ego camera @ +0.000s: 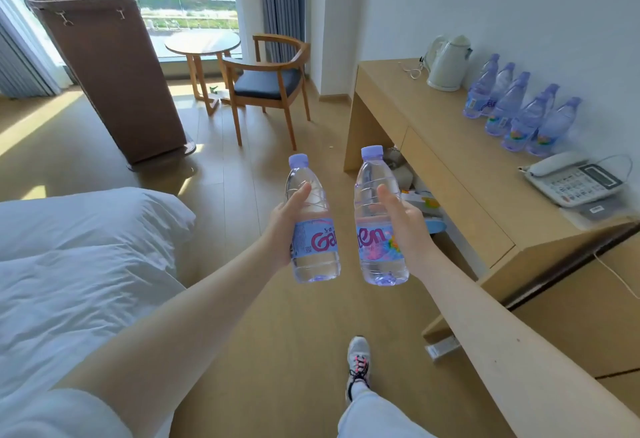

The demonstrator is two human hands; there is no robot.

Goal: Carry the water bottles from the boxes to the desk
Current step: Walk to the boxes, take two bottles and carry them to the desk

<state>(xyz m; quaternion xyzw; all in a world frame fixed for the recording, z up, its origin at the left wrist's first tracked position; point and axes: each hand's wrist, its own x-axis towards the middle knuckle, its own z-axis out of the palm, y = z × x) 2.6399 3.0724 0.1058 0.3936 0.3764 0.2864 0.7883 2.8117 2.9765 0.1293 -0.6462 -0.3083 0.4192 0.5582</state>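
My left hand [282, 226] grips a clear water bottle [313, 257] with a lilac cap and blue label, held upright over the floor. Close beside it, my right hand [407, 226] grips a second, matching water bottle [375, 191], also upright. The light wooden desk [443, 146] runs along the right wall. Several more bottles [519, 115] of the same kind stand in a row at its back, against the wall. No boxes are in view.
A white kettle [446, 63] and a desk phone [571, 181] flank the bottle row. A white bed [76, 264] fills the left. Ahead stand a brown cart [107, 73], a wooden chair [268, 87] and a round table [202, 44] by the window. My shoe [358, 361] is on the wood floor.
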